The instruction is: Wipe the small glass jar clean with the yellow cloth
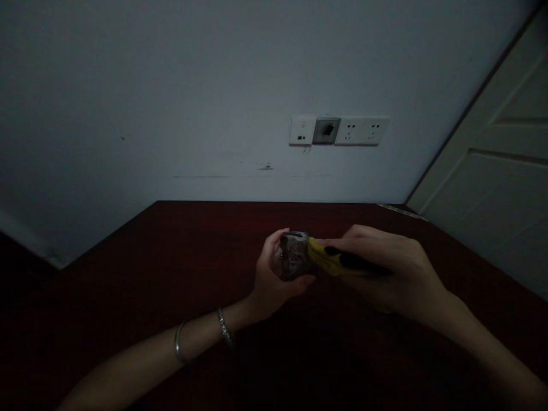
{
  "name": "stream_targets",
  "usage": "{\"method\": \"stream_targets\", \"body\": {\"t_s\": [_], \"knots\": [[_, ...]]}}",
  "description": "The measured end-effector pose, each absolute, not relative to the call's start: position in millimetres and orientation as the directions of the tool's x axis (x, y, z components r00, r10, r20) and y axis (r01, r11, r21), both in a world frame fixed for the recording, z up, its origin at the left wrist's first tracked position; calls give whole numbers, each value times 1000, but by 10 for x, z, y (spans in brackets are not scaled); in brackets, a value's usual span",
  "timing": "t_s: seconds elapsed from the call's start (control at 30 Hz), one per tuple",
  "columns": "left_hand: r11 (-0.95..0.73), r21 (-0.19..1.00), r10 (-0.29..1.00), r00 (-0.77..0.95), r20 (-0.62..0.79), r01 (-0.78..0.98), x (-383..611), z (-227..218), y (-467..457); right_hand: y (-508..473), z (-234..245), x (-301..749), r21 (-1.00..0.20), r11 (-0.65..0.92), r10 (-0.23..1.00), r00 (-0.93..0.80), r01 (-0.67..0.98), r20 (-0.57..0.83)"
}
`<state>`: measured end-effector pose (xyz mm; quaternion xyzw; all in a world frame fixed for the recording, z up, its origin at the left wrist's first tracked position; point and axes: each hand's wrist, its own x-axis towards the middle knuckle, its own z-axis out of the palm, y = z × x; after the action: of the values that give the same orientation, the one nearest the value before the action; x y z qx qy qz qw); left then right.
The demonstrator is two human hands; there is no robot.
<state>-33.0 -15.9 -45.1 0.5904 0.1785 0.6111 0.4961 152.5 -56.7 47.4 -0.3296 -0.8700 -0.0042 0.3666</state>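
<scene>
My left hand [274, 279] curves around a small clear, glass-like object [294, 254], its fingers behind and its thumb in front. Dark and brownish patches show through its side; the dim light hides what kind of thing it is. In my right hand [396, 265] is a yellow-and-black handled tool [327, 260], pointing left. The tool's yellow end meets or overlaps the right side of the clear object, and I cannot tell whether they touch. Whatever tip the tool has is not visible.
Both hands are above a dark red wooden table [205, 228]. Behind it rises a pale wall with a row of sockets and a switch [362, 131]. A white panelled door [496, 154] stands at the right. A thin pale strip [402, 212] lies near the table's far right edge.
</scene>
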Motion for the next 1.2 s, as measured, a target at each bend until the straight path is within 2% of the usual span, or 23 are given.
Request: {"method": "stream_targets", "body": {"t_s": [0.1,0.23,0.37,0.53,0.63,0.73,0.83,1.0,1.1,1.2], "knots": [[-438,819,827,191,529,-371,-331,-418,-162,-591,489,1490,-241,817,543,-560,523,625],[-438,827,835,181,519,-353,-330,-415,-167,-611,493,1480,-160,822,516,-597,547,614],[-476,804,805,190,562,-356,-342,-472,-181,-563,472,1527,-136,745,571,-520,653,635],[-486,787,755,271,597,-379,-351,-518,-216,-427,408,1584,-123,735,522,-441,667,730],[-437,804,768,299,567,-403,-348,-504,-237,-387,368,1590,-171,716,515,-348,677,783],[-368,830,808,297,508,-419,-343,-475,-243,-399,339,1574,-256,722,555,-318,643,768],[-322,857,854,267,447,-403,-343,-429,-233,-423,327,1538,-348,747,606,-367,566,706],[-352,866,880,190,435,-355,-345,-313,-232,-415,304,1464,-477,761,648,-526,439,550],[-311,882,896,201,397,-353,-318,-249,-249,-373,246,1418,-501,774,630,-549,387,549],[-252,895,915,211,344,-369,-281,-219,-261,-333,169,1377,-518,760,650,-494,393,578]]}}
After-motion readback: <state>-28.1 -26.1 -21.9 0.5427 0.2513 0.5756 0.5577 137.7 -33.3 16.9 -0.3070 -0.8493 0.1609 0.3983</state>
